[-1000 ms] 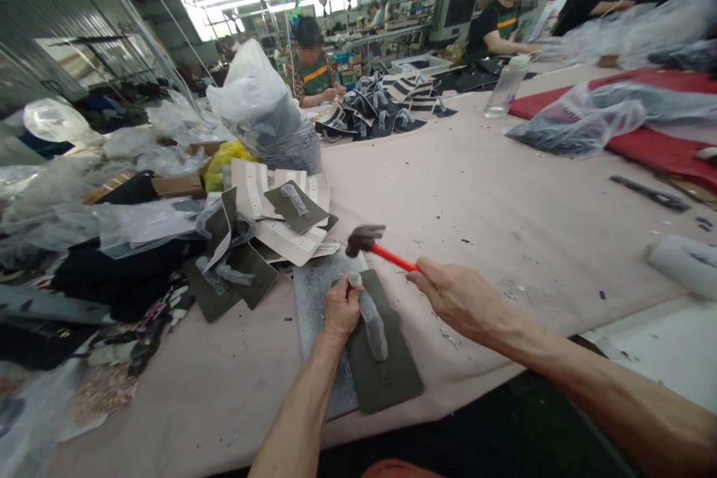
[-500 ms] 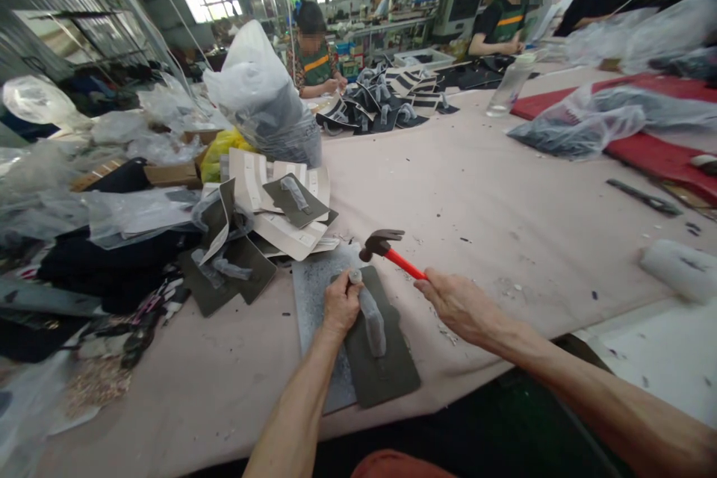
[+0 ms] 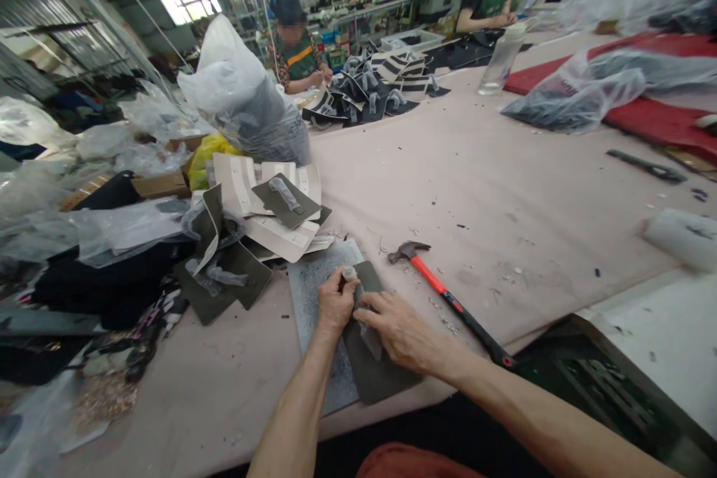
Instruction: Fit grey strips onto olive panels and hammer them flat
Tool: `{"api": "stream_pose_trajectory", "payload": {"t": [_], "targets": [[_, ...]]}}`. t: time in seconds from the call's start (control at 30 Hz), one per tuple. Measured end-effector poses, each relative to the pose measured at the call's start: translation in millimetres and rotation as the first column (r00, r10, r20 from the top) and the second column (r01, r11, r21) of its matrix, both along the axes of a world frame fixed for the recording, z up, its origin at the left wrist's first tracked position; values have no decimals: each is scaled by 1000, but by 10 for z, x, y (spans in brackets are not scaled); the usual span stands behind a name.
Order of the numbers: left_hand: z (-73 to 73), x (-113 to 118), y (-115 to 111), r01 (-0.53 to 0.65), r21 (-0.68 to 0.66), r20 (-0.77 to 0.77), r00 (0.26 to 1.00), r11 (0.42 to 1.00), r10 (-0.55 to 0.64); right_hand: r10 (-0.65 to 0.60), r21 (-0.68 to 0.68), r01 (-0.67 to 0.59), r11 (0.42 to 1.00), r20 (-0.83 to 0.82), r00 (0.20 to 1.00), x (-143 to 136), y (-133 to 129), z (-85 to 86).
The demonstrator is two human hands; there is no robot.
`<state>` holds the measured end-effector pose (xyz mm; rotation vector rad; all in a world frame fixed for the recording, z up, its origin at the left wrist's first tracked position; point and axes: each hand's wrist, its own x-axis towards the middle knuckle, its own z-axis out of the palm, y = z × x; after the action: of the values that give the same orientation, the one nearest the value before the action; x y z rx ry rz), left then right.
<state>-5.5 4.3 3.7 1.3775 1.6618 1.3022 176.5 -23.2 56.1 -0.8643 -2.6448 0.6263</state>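
My left hand [image 3: 336, 304] is closed round a short rod with a pale round top [image 3: 349, 272], held upright over the upper part of a dark olive panel [image 3: 370, 381]. Beside it my right hand [image 3: 395, 328] has its fingers bent at the plastic-wrapped strap [image 3: 370, 340] on that panel; what its fingertips grip, if anything, is hidden. Under the panel lies a speckled grey plate [image 3: 330, 381], showing on the left. A claw hammer [image 3: 437, 284] with a red and black handle rests on the table to the right of my hands.
More olive and cream panels [image 3: 285, 231] are heaped at the left, before a large plastic bag [image 3: 240, 97]. Two people sit across the table [image 3: 403, 179]. A bottle [image 3: 503, 60], a dark tool [image 3: 647, 166] and a plastic roll [image 3: 680, 239] are at the right.
My right hand has let go of the hammer, which now lies on the table, and has moved left to the strap beside my left hand. The view has shifted slightly.
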Motion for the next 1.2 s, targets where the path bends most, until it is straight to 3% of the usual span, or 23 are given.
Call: {"api": "stream_pose_trajectory", "payload": {"t": [0.07, 0.17, 0.3, 0.4, 0.47, 0.57, 0.63, 0.77, 0.93, 1.03, 1.2], "targets": [[-16, -1, 58, -145, -35, 149, 978, 989, 148, -4, 3, 4, 1000, 47, 999, -78, -35, -109], [-44, -17, 113, -319, -85, 371, 869, 944, 328, -14, 32, 12, 999, 64, 998, -80, -72, -251], [-14, -61, 18, -293, -63, 411, 863, 954, 293, 5, 119, -13, 993, 70, 998, -58, -75, -264], [94, -145, -99, -369, -38, 401, 846, 929, 352, -43, 284, 28, 958, 50, 998, -66, 21, -121], [207, -231, -147, -446, -9, 401, 819, 895, 411, -172, 362, 139, 922, 60, 983, -65, 137, 49], [391, -359, -166, -531, 70, 428, 780, 845, 455, -405, 375, 327, 868, 151, 902, -61, 299, 332], [475, -404, -166, -552, 108, 447, 770, 827, 455, -478, 313, 401, 861, 224, 850, -76, 332, 456], [460, -337, -192, -495, 94, 402, 813, 864, 422, -501, 76, 503, 861, 303, 811, -165, 194, 436], [258, -108, -219, -333, 5, 357, 881, 943, 310, -565, -145, 626, 766, 312, 764, -286, 23, 248], [161, -15, -168, -223, -7, 354, 911, 975, 211, -597, -241, 647, 724, 251, 762, -334, 41, 201], [44, 44, -33, -55, 7, 344, 938, 998, 50, -613, -351, 619, 703, 142, 777, -385, 77, 76]]}}
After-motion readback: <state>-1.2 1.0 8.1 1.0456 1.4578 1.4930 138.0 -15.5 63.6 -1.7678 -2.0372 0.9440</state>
